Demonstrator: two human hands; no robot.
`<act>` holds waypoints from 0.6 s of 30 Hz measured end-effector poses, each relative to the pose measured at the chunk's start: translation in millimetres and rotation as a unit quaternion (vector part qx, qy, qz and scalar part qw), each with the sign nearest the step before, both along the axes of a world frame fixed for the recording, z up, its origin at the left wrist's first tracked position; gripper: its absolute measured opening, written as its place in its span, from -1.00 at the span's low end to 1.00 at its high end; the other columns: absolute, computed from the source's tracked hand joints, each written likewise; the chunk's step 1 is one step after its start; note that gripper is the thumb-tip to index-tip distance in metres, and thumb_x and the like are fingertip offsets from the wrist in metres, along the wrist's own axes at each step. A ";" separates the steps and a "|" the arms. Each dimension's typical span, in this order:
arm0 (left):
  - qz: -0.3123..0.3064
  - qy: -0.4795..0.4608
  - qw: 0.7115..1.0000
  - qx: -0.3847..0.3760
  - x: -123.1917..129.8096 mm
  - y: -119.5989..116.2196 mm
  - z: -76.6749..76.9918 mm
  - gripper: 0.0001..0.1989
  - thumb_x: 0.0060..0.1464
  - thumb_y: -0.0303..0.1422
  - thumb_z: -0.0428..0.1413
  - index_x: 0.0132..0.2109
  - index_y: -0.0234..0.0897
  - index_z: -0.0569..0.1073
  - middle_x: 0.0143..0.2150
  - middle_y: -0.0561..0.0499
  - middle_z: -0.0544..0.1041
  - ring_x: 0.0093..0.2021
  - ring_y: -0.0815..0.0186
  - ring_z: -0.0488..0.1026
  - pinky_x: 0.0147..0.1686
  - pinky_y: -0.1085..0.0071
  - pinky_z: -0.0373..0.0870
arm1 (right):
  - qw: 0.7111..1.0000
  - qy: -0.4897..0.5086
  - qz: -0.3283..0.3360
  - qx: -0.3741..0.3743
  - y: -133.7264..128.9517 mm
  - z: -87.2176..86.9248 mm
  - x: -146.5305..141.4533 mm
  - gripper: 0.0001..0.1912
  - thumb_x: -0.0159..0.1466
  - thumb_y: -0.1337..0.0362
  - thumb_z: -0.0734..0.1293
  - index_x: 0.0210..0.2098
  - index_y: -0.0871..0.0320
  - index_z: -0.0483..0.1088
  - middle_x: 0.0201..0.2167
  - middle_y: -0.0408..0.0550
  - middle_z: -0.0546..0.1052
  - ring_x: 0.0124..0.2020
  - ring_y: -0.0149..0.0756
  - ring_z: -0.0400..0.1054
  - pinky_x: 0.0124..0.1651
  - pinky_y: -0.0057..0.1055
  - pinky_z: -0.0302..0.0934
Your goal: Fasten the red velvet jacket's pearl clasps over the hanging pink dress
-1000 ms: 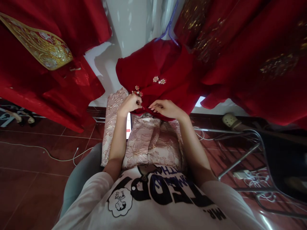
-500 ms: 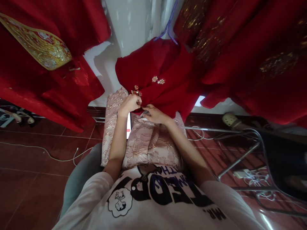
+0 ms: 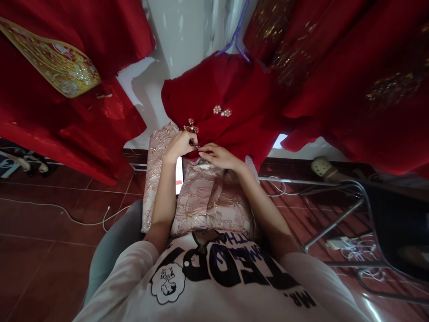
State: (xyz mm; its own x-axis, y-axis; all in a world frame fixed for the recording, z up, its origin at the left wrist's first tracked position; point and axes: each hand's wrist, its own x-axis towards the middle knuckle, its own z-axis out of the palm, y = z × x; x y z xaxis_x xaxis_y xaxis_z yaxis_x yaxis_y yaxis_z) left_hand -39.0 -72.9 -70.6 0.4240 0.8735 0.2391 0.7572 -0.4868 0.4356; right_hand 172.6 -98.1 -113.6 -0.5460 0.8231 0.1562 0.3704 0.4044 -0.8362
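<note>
A red garment (image 3: 234, 89) hangs from a purple hanger (image 3: 238, 38), its lower part reaching my lap. Pearl flower ornaments (image 3: 222, 111) sit on its front, and a second beaded cluster (image 3: 191, 126) lies just above my left hand (image 3: 180, 144). That hand is closed in a pinch at the garment's lower edge. From the other side, the fingertips of my right hand (image 3: 219, 156) come together close to the left ones. Something small and shiny shows between the two hands, too small to name. Pink brocade fabric (image 3: 214, 201) covers my lap beneath my wrists.
A lit phone (image 3: 179, 176) lies on the brocade beside my left forearm. More red garments hang at left (image 3: 110, 107) and right (image 3: 335, 89). A black chair (image 3: 392, 214) with metal legs stands at right, near white cables (image 3: 357, 250) and a clog shoe (image 3: 321, 167).
My right hand has lifted slightly off the lap, its fingers drawing together toward my left fingertips. The greyish-white bit under it no longer shows. My left hand has barely shifted.
</note>
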 end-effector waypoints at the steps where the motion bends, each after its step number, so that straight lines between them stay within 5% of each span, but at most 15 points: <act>1: -0.001 -0.012 1.000 -0.006 -0.9 -0.8 1.4 -0.80 -0.05 -0.62 0.23 -0.31 -0.27 0.66 -0.35 0.02 0.64 -0.30 0.23 0.56 -0.21 0.38 0.38 | 1.000 0.004 0.001 -0.009 -0.4 1.8 0.3 -0.63 0.44 0.01 0.34 0.04 0.12 0.58 0.11 0.11 0.51 0.12 -0.14 0.48 0.30 -0.09 0.40; 5: -0.019 -0.073 0.996 -0.042 -6.4 1.0 0.9 -0.77 -0.04 -0.64 0.22 -0.26 -0.28 0.65 -0.30 0.02 0.67 -0.30 0.29 0.56 -0.22 0.40 0.37 | 1.000 -0.009 0.001 -0.015 -2.9 12.8 1.7 -0.65 0.44 0.03 0.34 0.00 0.12 0.59 0.09 0.09 0.55 0.10 -0.14 0.49 0.31 -0.09 0.38; 9: -0.010 -0.215 0.970 -0.113 -10.3 6.2 -5.9 -0.55 -0.25 -0.56 0.46 -0.14 -0.32 0.57 -0.14 -0.05 0.68 -0.18 0.27 0.57 -0.11 0.40 0.46 | 0.997 -0.055 0.047 -0.005 -8.4 33.4 10.7 -0.59 0.45 0.00 0.29 -0.04 0.17 0.61 0.06 0.11 0.61 0.12 -0.10 0.49 0.31 -0.10 0.34; 15: 0.071 -0.486 0.850 -0.193 -5.6 13.3 -13.8 -0.79 0.26 -0.21 0.27 -0.11 -0.27 0.55 -0.01 -0.13 0.66 -0.01 0.24 0.62 0.09 0.33 0.55 | 0.985 -0.118 0.114 -0.056 -19.3 64.1 32.2 -0.40 0.40 -0.18 0.25 -0.03 0.21 0.63 0.06 0.10 0.66 0.07 -0.07 0.54 0.24 -0.13 0.35; 18: 0.072 -0.523 0.814 -0.243 -5.1 16.5 -16.0 -0.76 0.27 -0.18 0.27 -0.11 -0.27 0.56 0.06 -0.18 0.66 0.08 0.16 0.63 0.15 0.26 0.57 | 0.984 -0.127 0.116 -0.049 -23.1 70.6 35.5 -0.39 0.40 -0.20 0.25 -0.06 0.19 0.65 0.03 0.05 0.68 0.05 -0.09 0.56 0.20 -0.18 0.38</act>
